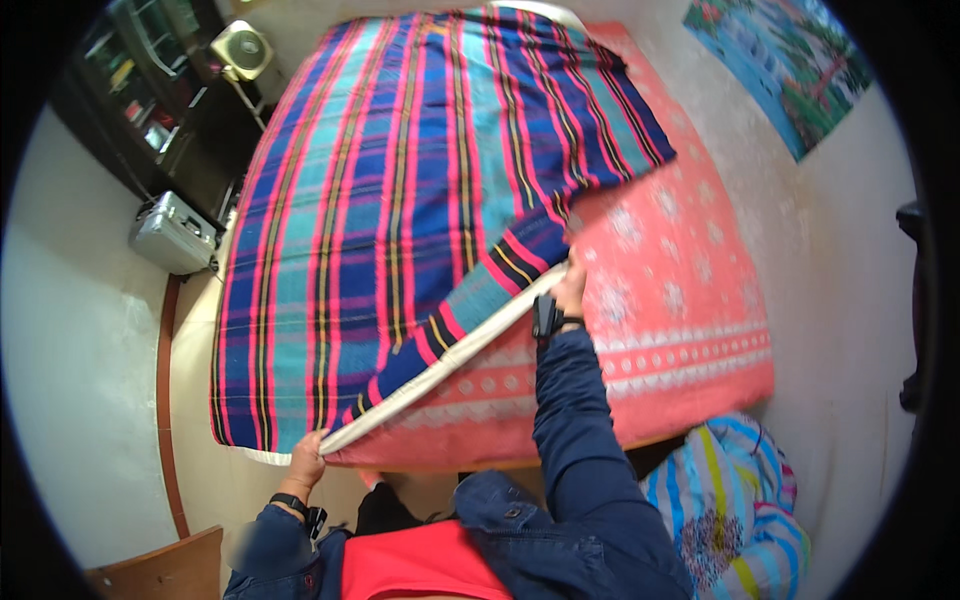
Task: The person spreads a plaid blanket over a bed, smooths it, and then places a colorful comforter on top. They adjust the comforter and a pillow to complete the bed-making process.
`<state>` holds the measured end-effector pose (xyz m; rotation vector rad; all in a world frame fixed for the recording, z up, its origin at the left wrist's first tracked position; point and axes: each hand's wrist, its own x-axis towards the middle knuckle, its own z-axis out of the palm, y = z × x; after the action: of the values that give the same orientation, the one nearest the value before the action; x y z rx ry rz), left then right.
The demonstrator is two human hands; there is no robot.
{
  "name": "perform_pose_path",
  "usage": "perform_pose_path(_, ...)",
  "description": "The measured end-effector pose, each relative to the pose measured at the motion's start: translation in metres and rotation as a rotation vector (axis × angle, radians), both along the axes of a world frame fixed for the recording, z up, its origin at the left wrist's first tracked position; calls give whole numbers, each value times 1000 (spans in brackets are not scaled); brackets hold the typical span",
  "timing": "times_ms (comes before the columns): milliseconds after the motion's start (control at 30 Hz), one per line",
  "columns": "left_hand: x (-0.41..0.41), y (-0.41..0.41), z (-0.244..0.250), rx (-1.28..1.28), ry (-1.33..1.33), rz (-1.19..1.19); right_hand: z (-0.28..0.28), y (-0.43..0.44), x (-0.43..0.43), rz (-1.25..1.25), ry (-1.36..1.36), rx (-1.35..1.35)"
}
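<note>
A striped woven blanket (420, 172) in blue, teal, pink and black lies over much of a bed. Beneath it, a pink bed sheet (667, 262) with white flower patterns shows on the right and along the near side. My left hand (306, 459) grips the blanket's white-edged near border at the lower left. Further up and to the right, my right hand (572, 283) holds the same border, with a folded-over strip of the blanket running between both hands. The white edging (450, 364) is stretched diagonally. Both wrists wear dark straps with small devices.
A silver hard case (176, 234) and a fan (244, 51) stand left of the bed by a dark cabinet (142, 82). Striped bedding (720, 510) is heaped at the lower right. A wooden board (161, 566) is at the lower left. A landscape picture (795, 67) hangs at right.
</note>
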<state>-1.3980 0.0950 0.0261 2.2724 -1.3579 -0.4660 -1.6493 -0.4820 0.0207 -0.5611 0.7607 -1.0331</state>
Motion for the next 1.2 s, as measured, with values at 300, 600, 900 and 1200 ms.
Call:
perform_pose_path(300, -49, 3, -65, 506, -95, -116, 86, 138, -230, -333, 890, -413)
perform_pose_path(600, -85, -90, -61, 1217, 19, -3, -113, 208, -357, -76, 818, 457)
perform_pose_path(900, -294, -317, 6, 287, 623, -250, -130, 110, -374, -284, -132, 611)
perform_pose_path(1200, -435, -440, 66, 215, 514, -750, -35, 84, -362, 89, -655, 383)
